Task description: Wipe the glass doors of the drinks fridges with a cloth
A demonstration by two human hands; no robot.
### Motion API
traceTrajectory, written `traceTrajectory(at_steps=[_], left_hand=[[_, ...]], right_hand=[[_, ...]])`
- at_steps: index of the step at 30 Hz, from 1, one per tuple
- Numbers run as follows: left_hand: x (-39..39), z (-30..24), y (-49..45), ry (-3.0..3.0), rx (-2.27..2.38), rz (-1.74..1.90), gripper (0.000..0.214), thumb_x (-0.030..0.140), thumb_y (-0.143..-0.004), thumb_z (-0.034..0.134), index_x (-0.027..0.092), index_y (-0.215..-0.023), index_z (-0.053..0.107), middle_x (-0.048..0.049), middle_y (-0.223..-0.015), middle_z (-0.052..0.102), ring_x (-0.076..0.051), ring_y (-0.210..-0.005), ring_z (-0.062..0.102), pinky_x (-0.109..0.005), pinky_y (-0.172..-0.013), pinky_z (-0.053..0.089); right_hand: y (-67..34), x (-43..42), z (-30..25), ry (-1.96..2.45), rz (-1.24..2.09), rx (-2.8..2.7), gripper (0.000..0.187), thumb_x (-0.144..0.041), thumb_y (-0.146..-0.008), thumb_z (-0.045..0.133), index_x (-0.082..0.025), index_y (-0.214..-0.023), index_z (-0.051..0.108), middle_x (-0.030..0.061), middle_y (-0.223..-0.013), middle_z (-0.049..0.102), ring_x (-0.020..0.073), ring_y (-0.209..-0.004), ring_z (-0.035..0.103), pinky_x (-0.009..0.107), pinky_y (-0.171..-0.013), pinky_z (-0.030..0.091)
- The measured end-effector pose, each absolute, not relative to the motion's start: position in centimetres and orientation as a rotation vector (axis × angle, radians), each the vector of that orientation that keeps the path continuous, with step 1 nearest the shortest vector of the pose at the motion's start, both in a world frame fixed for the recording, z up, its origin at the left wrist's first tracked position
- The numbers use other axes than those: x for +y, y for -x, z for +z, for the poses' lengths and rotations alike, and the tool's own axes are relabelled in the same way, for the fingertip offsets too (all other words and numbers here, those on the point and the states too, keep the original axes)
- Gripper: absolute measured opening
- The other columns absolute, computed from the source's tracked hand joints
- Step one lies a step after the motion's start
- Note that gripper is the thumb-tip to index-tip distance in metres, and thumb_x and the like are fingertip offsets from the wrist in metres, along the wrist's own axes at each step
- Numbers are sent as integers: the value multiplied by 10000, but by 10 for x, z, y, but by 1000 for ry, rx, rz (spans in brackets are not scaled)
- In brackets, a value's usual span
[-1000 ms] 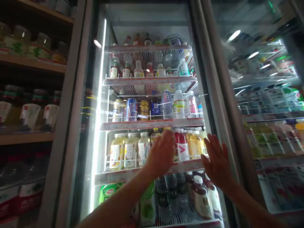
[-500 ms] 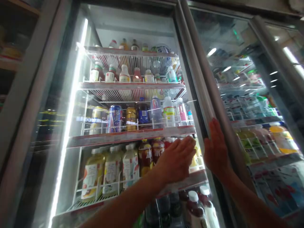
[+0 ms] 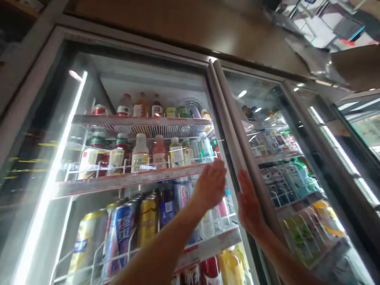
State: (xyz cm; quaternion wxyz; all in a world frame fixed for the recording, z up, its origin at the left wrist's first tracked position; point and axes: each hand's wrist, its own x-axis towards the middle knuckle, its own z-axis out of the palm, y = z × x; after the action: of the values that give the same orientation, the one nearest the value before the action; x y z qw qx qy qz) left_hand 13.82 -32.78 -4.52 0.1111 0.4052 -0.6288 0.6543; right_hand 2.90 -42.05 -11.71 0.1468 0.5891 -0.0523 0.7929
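My left hand (image 3: 210,185) is stretched out in front of the lit glass-door fridge, its fingers extended with no item visible in them. Whether it touches the glass is hard to tell. My right hand (image 3: 249,204) lies with straight fingers along the metal door frame (image 3: 237,138) between two fridge doors. Behind the glass, juice bottles (image 3: 140,152) stand on a wire shelf. Below them are a gold can (image 3: 147,217) and a blue can (image 3: 123,227), partly covered by my left forearm.
A bright light strip (image 3: 56,166) runs down the left inside of the fridge. To the right, another glass door covers shelves of drinks, with yellow-capped bottles (image 3: 323,211). Above runs a brown panel (image 3: 178,27), and plastic-wrapped items (image 3: 314,51) sit at top right.
The view has tilted upward, so the fridge top and brown panel now show and the shelves sit lower. Both hands remain by the door frame, now level with higher shelves.
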Motion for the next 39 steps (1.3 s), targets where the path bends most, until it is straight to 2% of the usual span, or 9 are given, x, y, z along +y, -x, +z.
traceTrajectory(at_steps=[3,8,14,16,21,28,30,35,39], left_hand=[[-332,5,-135,-1254,-1645,1881,489,266,-884,353,74,-1330,418,-135,-1465,347,-291,-1388,231,-465,-1101,243],[-339,30,-124,-1088,-2081,1961,474,297,-885,360,140,-1325,440,-83,-1468,359,-241,-1381,264,-378,-1084,282],[-286,127,-172,-1413,-1301,1830,515,264,-866,364,83,-1348,397,-144,-1474,317,-283,-1387,237,-492,-1082,289],[-284,125,-171,-1371,-1256,1867,506,251,-862,366,65,-1330,415,-155,-1466,329,-294,-1385,236,-489,-1082,295],[-308,82,-154,-1139,-1898,2044,455,273,-876,370,143,-1302,460,-60,-1441,404,-225,-1372,280,-392,-1092,315],[-221,155,-228,-1384,-975,1836,523,257,-862,339,34,-1331,406,-196,-1454,329,-308,-1386,229,-528,-1084,286],[-226,146,-222,-1357,-983,1861,513,244,-867,321,39,-1330,405,-196,-1452,333,-296,-1394,207,-527,-1082,290],[-245,114,-209,-1355,-1513,2047,489,270,-868,361,137,-1336,413,-81,-1463,361,-238,-1388,239,-436,-1084,324],[-154,141,-278,-1455,-998,1911,496,276,-857,350,77,-1303,434,-176,-1411,417,-287,-1353,317,-483,-1060,345]], right_hand=[[-35,-424,-87,-1736,2291,-178,518,-275,-947,269,-266,-1462,211,61,-1497,311,234,-1376,291,520,-1095,326],[-34,-422,-37,-1764,2387,-173,509,-281,-952,256,-272,-1460,210,51,-1499,309,214,-1375,295,506,-1107,313],[-32,-417,3,-1760,2383,-164,505,-319,-957,231,-248,-1456,226,75,-1480,343,214,-1365,318,489,-1090,339],[-36,-419,13,-1758,2365,-174,505,-323,-956,240,-241,-1454,233,87,-1469,360,213,-1361,324,485,-1084,346],[-46,-423,30,-1700,2384,-219,499,-316,-958,220,-217,-1447,247,113,-1424,420,214,-1338,364,492,-1052,381],[-64,-428,47,-1709,2257,-323,513,-363,-953,247,-225,-1447,254,124,-1423,422,250,-1361,320,529,-1062,318],[-74,-419,57,-1709,2238,-324,521,-358,-954,240,-205,-1452,240,130,-1429,416,250,-1362,317,523,-1060,317],[-96,-390,85,-1740,2136,-254,501,-340,-950,247,-181,-1421,310,118,-1435,414,241,-1362,319,497,-1070,306],[-108,-382,96,-1764,2080,-258,500,-354,-933,286,-213,-1410,338,103,-1432,420,255,-1365,310,528,-1079,270]])
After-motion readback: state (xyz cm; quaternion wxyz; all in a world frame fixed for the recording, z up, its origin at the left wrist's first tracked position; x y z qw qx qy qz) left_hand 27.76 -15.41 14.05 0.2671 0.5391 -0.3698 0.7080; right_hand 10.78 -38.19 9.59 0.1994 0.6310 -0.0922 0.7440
